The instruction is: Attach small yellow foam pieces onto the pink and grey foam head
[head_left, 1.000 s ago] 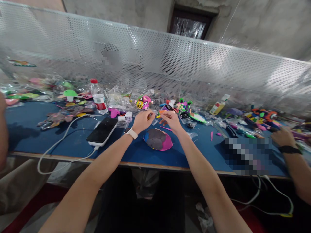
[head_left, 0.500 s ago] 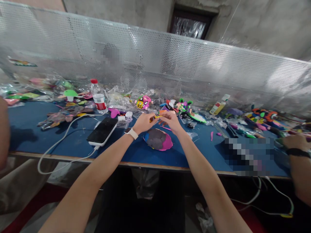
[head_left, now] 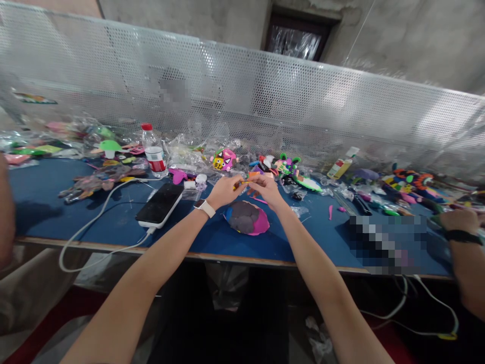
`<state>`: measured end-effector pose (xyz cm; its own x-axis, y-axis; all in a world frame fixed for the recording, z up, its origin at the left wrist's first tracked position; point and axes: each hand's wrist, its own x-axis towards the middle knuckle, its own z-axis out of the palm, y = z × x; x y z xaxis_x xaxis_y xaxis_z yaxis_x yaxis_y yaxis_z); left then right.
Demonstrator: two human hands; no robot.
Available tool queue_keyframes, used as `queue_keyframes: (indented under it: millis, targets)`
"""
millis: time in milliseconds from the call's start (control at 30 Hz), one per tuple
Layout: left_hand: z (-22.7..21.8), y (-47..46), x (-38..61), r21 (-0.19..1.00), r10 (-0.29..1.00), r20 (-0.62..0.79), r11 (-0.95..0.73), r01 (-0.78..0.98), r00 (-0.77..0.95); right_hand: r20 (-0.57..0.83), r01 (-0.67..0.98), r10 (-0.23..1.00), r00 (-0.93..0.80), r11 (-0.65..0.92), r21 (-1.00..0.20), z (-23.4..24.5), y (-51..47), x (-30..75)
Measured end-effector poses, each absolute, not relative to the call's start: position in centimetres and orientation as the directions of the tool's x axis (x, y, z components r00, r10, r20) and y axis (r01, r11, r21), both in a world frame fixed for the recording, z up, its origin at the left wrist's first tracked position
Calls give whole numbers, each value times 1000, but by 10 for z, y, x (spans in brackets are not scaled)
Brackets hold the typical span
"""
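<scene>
1. One head-worn camera is looking forward and down from the person's own eye level, with both forearms running up from the bottom edge.
2. It is facing across the blue worktop (head_left: pixel 45 187) toward the perforated metal screen (head_left: pixel 265 101) and concrete wall behind.
3. It is sitting near: the left hand (head_left: pixel 223 191) and right hand (head_left: pixel 267 188) are meeting mid-frame.

The small yellow-orange piece (head_left: pixel 245 182) pinched between the left hand (head_left: pixel 223 191) and right hand (head_left: pixel 267 188) is too small to identify, perhaps a foam strip. A pixelated patch (head_left: pixel 386 242) hides part of the table. A co-worker's arm (head_left: pixel 464 253) is cut off at the right edge.
</scene>
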<state>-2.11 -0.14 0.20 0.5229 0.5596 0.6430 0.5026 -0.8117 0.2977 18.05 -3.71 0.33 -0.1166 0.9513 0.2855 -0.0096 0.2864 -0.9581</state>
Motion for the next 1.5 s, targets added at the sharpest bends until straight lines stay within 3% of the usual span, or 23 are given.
queue_keyframes:
  millis: [533, 1500]
  targets:
    - [4, -2, -21, 273, 566, 641, -799, 536, 518, 333, 21, 941, -60, 335, -942, -1, -33, 182]
    - [2, -3, -20, 274, 615, 545, -773, 572, 570, 354, 36, 927, -123, 360, -932, -2, -31, 182]
